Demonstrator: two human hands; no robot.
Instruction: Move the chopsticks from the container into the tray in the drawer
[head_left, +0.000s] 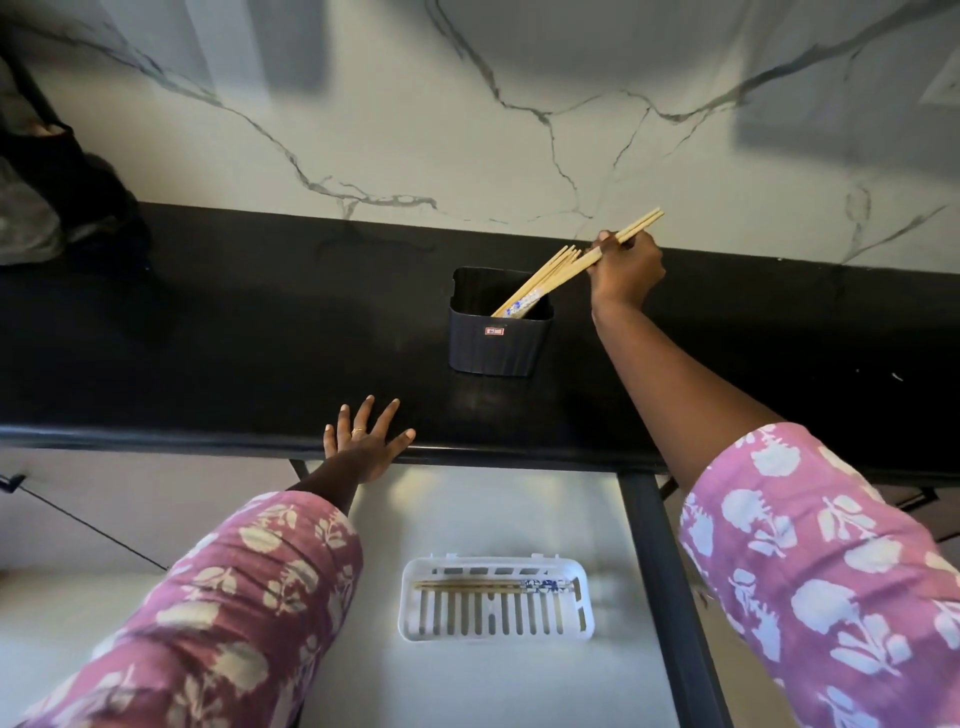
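Right hand pinching chopsticks at the container
Nearest, this side of the container, the tray in the drawer already holds a pair. Left hand lies flat, fingers spread, on the counter edge, near-left of the container. Just past the container's right rim, the right hand's fingers curl round the sticks' upper ends; their tips sit inside. Light, stiff and smooth, they may well slip or fan apart, so a hold nearer mid-length seems safer.

Black counter — dark container on it
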